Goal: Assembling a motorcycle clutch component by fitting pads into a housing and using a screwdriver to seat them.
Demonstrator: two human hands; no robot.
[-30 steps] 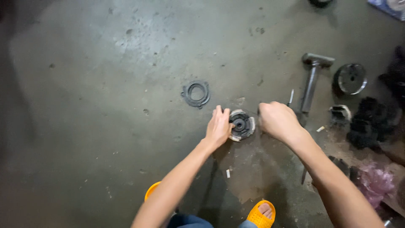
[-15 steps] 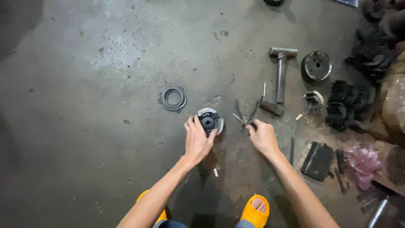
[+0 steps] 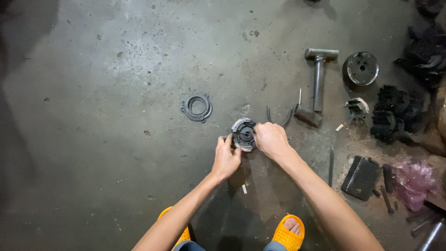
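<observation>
On the concrete floor (image 3: 116, 116), the round metal clutch hub (image 3: 243, 134) sits between both hands. The right hand (image 3: 272, 141) covers its right edge, fingers curled onto it. The left hand (image 3: 226, 159) pinches the lower left rim. A flat ring gasket (image 3: 197, 108) lies apart, upper left.

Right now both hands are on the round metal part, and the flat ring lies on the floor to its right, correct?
Not quite. In the head view both the left hand and right hand are on the round part, but the ring lies to its left.
</observation>
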